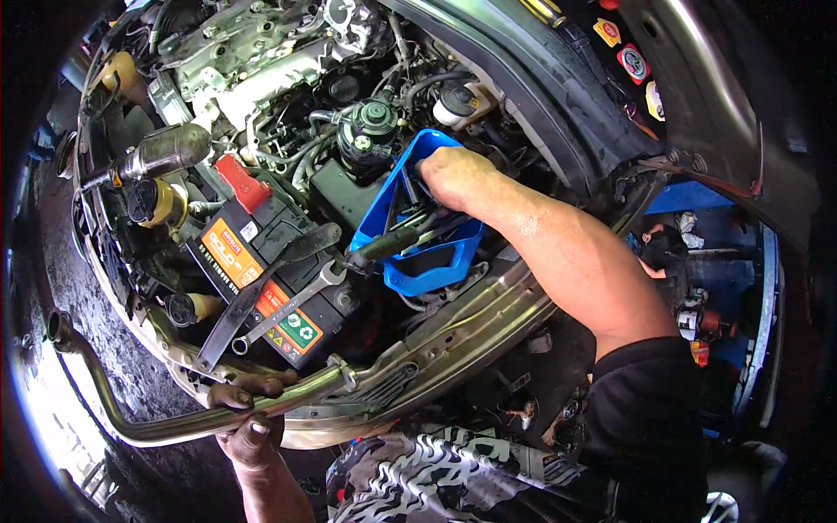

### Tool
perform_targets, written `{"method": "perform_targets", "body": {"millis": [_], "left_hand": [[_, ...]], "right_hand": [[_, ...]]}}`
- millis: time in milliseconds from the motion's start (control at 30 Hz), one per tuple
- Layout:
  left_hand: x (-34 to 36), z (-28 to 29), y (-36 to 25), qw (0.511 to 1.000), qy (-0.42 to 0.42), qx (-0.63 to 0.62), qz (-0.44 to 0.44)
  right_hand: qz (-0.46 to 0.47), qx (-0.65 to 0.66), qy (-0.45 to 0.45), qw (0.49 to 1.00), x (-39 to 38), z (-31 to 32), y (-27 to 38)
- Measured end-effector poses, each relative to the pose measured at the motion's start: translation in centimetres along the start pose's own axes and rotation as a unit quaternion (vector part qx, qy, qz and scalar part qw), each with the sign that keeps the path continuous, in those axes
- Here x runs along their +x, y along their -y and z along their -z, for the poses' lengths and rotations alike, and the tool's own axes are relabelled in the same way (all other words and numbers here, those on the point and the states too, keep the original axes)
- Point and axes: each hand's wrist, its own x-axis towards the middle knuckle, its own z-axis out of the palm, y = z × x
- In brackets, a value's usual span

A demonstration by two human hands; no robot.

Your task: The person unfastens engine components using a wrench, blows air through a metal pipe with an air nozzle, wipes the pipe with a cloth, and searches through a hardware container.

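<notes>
My left hand (248, 418), its fingers dark with grease, is closed around a bent metal pipe (187, 431) in front of the car's front edge. The pipe curves up at the left to an open end. My right hand (455, 177) reaches into a blue plastic tray (425, 281) in the engine bay; its fingertips are hidden, so what they hold cannot be made out. Several tools lie in the tray, one with a dark handle (384, 246) sticking out. On the car battery (307, 228) beside it rest a combination wrench (290, 307) and a dark flat bracket (248, 301).
The engine (253, 70) fills the back left. A red terminal cover (243, 184) tops the battery. Behind the tray stand a round filter housing (370, 122) and a white reservoir (462, 100). The front body panel (488, 327) curves across before me. A blue bench (724, 261) stands at the right.
</notes>
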Motion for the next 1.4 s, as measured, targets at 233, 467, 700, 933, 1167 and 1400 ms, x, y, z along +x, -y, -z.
{"method": "perform_targets", "body": {"millis": [233, 467, 700, 933, 1167, 1400], "left_hand": [[-0.6, 0.1, -0.6, 1.000, -0.015, -0.001, 0.007], [-0.5, 0.1, -0.8, 1.000, -0.015, 0.001, 0.005], [-0.3, 0.1, -0.5, 1.000, -0.001, -0.006, 0.005], [-0.4, 0.1, -0.6, 1.000, 0.000, 0.000, -0.004], [-0.4, 0.1, -0.1, 1.000, 0.026, -0.012, -0.013], [-0.8, -0.1, -0.5, 0.999, 0.035, -0.001, -0.014]], "right_hand": [[0.032, 0.054, 0.009, 0.998, -0.7, 4.6, -0.2], [-0.004, 0.572, 0.091, 0.815, -0.6, 4.7, -1.9], [0.003, 0.328, 0.120, 0.937, -0.6, 4.9, -1.8], [0.133, 0.035, 0.063, 0.988, 0.1, 3.4, 1.1], [0.071, -0.019, 0.112, 0.991, 0.3, 3.3, 3.2], [0.087, -0.046, 0.166, 0.981, 0.4, 4.2, 3.8]]}}
